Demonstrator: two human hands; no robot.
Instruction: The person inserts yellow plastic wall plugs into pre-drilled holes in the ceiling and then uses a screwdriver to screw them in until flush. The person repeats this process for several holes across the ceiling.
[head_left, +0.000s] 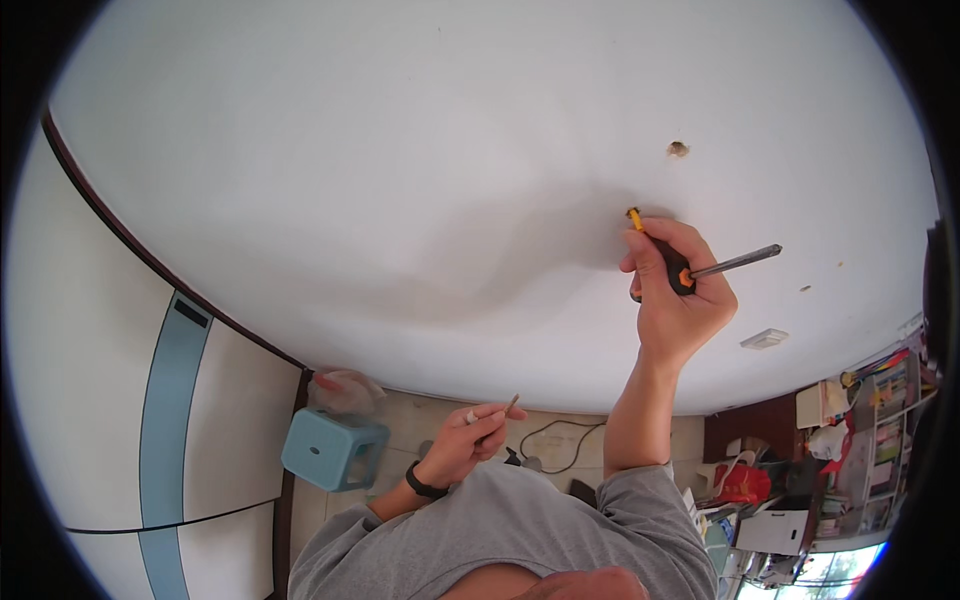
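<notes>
Right hand (678,290) is raised against the white wall (400,180), fist wrapped around a screwdriver (700,268). Its long axis runs nearly level, metal shaft pointing right and slightly up. A yellow plug (634,217) sits at the thumb. Left hand (470,440), held low, pinches a thin rod (511,405), possibly a screw.
</notes>
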